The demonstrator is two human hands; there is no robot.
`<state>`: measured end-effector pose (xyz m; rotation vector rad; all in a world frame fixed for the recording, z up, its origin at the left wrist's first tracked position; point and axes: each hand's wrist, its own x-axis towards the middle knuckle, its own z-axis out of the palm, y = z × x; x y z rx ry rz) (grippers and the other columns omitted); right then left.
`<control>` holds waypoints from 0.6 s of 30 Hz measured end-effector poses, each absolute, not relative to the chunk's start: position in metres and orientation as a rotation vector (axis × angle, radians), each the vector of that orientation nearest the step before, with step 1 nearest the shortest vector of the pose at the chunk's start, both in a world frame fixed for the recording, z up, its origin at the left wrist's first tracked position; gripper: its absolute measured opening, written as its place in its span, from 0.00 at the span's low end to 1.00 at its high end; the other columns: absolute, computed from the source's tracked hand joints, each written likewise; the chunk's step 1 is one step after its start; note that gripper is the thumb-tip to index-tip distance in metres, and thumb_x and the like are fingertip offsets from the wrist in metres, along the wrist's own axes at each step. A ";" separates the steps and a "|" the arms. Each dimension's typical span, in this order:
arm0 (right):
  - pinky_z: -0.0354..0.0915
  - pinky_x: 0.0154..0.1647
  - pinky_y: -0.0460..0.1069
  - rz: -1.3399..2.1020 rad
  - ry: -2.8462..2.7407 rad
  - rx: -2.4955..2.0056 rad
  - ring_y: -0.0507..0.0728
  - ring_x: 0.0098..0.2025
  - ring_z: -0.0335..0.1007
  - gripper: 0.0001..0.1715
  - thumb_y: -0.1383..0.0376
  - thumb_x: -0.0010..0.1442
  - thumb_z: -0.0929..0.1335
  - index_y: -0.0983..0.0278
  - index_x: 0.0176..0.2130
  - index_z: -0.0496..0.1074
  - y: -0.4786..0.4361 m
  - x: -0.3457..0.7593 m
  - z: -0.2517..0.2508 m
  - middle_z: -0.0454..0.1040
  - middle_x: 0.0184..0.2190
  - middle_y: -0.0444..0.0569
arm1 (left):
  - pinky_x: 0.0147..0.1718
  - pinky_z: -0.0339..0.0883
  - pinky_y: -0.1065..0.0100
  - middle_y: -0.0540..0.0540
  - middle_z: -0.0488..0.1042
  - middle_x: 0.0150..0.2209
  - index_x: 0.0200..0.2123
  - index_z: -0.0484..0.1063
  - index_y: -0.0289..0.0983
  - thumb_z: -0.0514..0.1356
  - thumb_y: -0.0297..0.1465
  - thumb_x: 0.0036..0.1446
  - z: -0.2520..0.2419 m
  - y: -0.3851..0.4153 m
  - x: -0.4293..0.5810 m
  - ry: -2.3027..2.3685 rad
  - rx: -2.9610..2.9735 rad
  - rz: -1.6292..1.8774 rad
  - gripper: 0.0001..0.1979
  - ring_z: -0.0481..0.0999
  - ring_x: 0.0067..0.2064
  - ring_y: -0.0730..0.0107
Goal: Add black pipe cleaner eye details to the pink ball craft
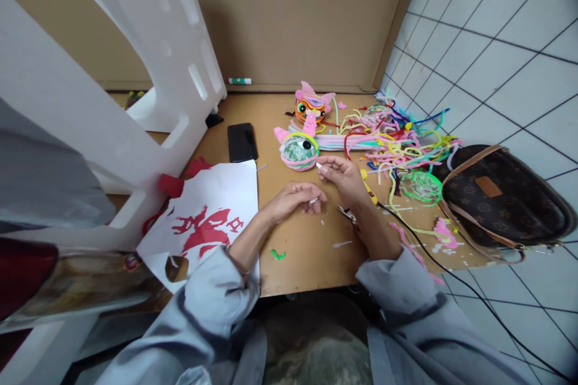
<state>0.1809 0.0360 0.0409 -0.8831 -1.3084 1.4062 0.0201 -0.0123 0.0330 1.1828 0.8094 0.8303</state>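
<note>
My right hand (342,177) pinches a small white piece (319,165) between thumb and fingertips. It is just right of a green and white round craft figure (295,153) with pink ears, a pink band and one black-and-white eye. My left hand (295,197) is nearer to me with its fingers curled, and another small white piece (313,200) shows at its fingertips. Under my right wrist lies a metal tool (347,214), partly hidden. A yellow tool (369,187) with a black cord, resembling a glue gun, is partly covered by my right forearm.
An orange craft figure (309,109) stands behind. Tangled colourful pipe cleaners (401,138) and a brown handbag (506,198) lie right. At left are a black phone (242,142) and white paper with red cut-outs (203,231). A green scrap (278,254) lies near the front edge.
</note>
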 end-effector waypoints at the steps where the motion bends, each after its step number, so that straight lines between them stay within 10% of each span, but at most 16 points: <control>1: 0.63 0.31 0.46 1.408 -1.312 -0.870 0.49 0.26 0.65 0.22 0.55 0.42 0.76 0.62 0.36 0.74 0.036 0.182 0.042 0.72 0.24 0.41 | 0.22 0.56 0.73 0.45 0.76 0.25 0.31 0.77 0.32 0.62 0.41 0.51 0.034 -0.013 0.020 0.819 1.234 0.820 0.16 0.69 0.24 0.76; 18: 0.63 0.31 0.45 1.472 -1.471 -0.907 0.48 0.26 0.67 0.21 0.59 0.40 0.78 0.64 0.33 0.73 0.033 0.184 0.046 0.74 0.25 0.42 | 0.15 0.46 0.76 0.54 0.66 0.20 0.30 0.73 0.34 0.69 0.43 0.42 0.027 -0.004 0.023 0.973 0.998 1.329 0.19 0.58 0.17 0.84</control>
